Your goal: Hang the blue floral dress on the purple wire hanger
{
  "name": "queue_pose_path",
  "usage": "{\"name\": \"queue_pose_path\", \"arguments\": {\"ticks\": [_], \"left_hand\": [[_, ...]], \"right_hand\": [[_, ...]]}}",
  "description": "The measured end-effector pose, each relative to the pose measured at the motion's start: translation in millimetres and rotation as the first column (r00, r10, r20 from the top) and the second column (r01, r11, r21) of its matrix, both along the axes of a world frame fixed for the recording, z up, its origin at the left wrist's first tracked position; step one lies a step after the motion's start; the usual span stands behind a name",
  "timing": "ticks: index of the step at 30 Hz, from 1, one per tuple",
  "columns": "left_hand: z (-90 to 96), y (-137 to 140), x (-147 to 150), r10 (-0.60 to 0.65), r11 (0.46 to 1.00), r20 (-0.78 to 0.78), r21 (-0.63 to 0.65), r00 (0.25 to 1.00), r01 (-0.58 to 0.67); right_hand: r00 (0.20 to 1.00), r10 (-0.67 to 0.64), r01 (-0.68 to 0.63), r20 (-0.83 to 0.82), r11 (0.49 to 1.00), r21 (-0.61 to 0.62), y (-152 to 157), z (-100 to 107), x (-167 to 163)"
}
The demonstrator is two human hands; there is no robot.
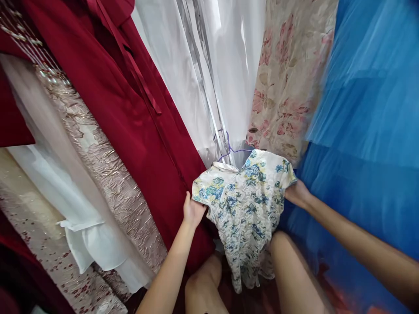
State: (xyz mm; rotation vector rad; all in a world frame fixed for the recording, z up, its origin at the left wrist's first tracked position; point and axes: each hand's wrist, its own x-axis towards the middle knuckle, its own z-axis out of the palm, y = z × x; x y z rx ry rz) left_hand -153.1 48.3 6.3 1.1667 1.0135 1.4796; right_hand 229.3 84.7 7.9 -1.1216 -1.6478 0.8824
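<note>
A small white dress [245, 205] with blue, green and yellow flowers hangs spread out in front of me on a purple wire hanger [230, 150]. The hanger's hook is beside pale ribbons that run down from above. My left hand [194, 211] grips the sleeve on the left side, its fingers partly behind the cloth. On the right side, my right hand [297, 193] holds the other sleeve, most of its fingers hidden by the fabric. The dress's lower end falls between my bare knees.
Long garments hang close around me: a dark red gown [131, 113] and pale brocade [108, 161] at left, white cloth [232, 65] behind, a pink-flowered dress [288, 87], and a layered blue tulle gown [369, 131] at right, near my right arm.
</note>
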Motion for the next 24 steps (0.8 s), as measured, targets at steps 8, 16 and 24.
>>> {"name": "queue_pose_path", "arguments": {"ticks": [8,16,24], "left_hand": [[28.9,-18,2,0.18,0.978,0.015,0.106,0.984,-0.18],[98.2,-15,38,0.241,0.922,-0.083,0.332,0.967,-0.202],[113.2,0,52,0.636,0.742,-0.624,0.656,0.453,-0.139]], "right_hand": [[0.902,-0.127,0.078,-0.412,0.988,-0.134,7,22,17],[0.661,-0.317,0.319,-0.68,0.939,-0.128,29,71,18],[0.7,-0.446,0.538,-0.557,0.843,0.002,-66,56,26]]}}
